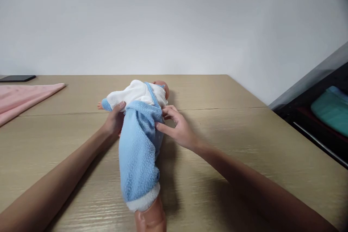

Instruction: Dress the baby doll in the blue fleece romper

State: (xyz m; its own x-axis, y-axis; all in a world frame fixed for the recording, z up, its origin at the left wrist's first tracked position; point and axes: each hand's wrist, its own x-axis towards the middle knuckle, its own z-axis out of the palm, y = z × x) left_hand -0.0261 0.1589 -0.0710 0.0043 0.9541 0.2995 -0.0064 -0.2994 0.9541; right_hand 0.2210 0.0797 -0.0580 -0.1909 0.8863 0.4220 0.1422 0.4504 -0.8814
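Observation:
A baby doll (149, 219) lies on its side on the wooden table, its head at the far end and a bare foot near the front edge of the view. It wears a white and light-blue fleece outfit (137, 152) with a blue strap or trim. My left hand (115, 117) is closed round the doll's waist from the left, its thumb on the white cloth and its other fingers largely hidden. On the right, my right hand (175, 127) pinches the blue cloth at the doll's waist between thumb and fingers.
The wooden table (217, 130) reaches a pale wall. At the left lie a pink cloth (27, 98) and a dark flat device (17, 78). Beyond the table's right edge, a teal item (331, 110) rests on something black.

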